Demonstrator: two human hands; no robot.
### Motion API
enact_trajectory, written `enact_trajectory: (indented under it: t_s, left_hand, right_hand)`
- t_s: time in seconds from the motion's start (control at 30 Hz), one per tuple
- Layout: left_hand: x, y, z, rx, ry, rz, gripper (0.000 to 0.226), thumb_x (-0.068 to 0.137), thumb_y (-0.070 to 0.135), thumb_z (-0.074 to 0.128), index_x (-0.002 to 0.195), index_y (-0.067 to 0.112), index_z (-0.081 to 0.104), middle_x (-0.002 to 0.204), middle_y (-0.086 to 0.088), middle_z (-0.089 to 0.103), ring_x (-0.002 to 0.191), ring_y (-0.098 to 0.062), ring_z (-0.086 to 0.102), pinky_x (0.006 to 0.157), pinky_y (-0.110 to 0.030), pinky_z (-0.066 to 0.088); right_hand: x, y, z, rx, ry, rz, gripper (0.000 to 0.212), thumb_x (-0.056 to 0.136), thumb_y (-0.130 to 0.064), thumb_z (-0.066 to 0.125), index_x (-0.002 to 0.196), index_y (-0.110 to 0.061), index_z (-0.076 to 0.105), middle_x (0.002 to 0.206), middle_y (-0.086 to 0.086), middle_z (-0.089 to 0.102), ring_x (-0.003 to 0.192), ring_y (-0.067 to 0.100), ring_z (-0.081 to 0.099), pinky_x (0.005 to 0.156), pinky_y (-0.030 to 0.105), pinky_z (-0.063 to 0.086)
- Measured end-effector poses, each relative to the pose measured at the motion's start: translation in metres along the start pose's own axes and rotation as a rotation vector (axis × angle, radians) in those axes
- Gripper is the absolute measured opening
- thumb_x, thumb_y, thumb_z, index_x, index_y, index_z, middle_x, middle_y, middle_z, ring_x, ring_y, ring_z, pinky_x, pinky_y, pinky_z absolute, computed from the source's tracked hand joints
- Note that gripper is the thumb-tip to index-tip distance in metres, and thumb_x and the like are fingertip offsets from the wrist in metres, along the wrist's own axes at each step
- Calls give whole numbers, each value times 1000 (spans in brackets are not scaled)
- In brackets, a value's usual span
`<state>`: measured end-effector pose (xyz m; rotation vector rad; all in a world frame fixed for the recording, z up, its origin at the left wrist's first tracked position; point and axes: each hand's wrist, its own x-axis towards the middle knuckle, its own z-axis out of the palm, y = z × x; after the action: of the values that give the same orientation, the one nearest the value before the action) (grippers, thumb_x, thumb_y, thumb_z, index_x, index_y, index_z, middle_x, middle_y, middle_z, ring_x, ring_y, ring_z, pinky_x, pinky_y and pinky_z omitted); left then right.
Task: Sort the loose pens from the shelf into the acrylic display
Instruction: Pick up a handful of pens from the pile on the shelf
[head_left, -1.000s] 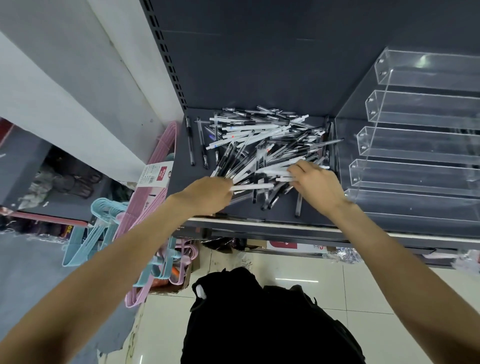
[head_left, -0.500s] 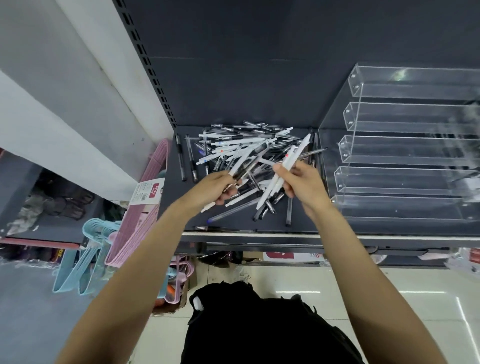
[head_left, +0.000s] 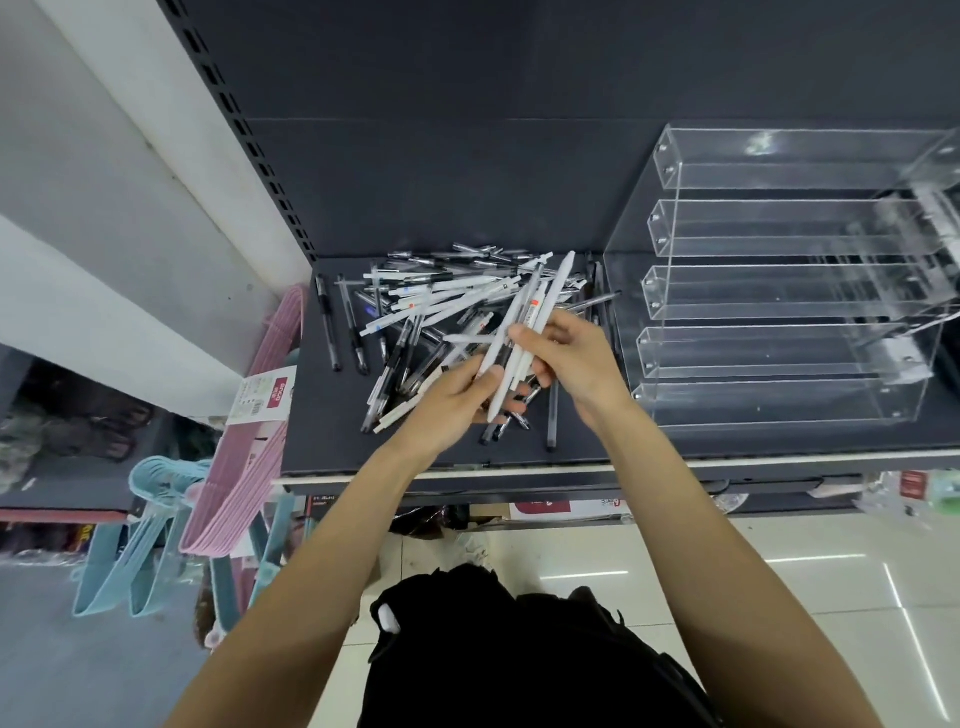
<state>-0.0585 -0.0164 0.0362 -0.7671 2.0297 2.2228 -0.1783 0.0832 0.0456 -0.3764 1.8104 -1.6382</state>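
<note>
A: Starting at the left, what is on the shelf (head_left: 447, 441)?

B: A loose pile of pens (head_left: 426, 317) lies on the dark shelf, crossing every way, with two black ones set apart at the far left, long axes running near to far.

A: And the hands?

B: The left hand (head_left: 457, 400) has its fingers curled under a small bundle of white pens (head_left: 524, 332), thumb pressed on the lower barrels. The right hand (head_left: 566, 358) pinches the same bundle at mid-barrel, fingers bent round it. The bundle is lifted above the near right side of the pile.

A: Which way does it point?

B: Its long axis runs from near-left to far-right, the upper ends toward the back panel and tipped toward the acrylic display (head_left: 779, 332).

A: How will they handle?

B: Light, stiff and smooth, I judge; several together may slide past one another, so a mid-barrel hold with the ends evened seems wise. The display stands at the right, its tiers apparently empty.
</note>
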Motion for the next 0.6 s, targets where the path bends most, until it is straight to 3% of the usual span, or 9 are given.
enact_trajectory:
  t_s: [0.2, 0.3, 0.47, 0.6]
  left_hand:
    - [-13, -2, -1, -92, 12, 14, 23, 101, 17, 42, 122, 16, 53, 96, -2, 68, 78, -13, 69, 70, -26, 56]
    - [-17, -5, -4, -126, 11, 5, 23, 102, 16, 41, 121, 12, 53, 91, -3, 65, 70, -9, 64, 66, -24, 54]
    - [-26, -9, -13, -327, -42, -58, 26, 101, 15, 42, 122, 14, 56, 100, -6, 72, 88, -22, 70, 80, -34, 58]
    - [-27, -9, -23, -513, -39, -85, 25, 100, 16, 41, 111, 8, 63, 102, -11, 73, 94, -27, 70, 87, -39, 56]
  right_hand:
    - [5, -9, 7, -163, -160, 31, 21, 82, -17, 73, 101, -9, 68, 74, -4, 62, 48, 5, 48, 43, 18, 40]
    - [10, -15, 13, -205, -270, 74, 19, 83, -20, 72, 98, -10, 68, 66, -3, 59, 46, 5, 45, 41, 17, 35]
    - [21, -27, 25, -242, -433, 154, 19, 87, -24, 66, 94, -6, 67, 53, -3, 50, 42, 5, 37, 37, 15, 27]
    - [22, -35, 44, -494, -619, 146, 17, 84, -27, 69, 85, -10, 67, 43, -8, 47, 37, 4, 36, 38, 15, 28]
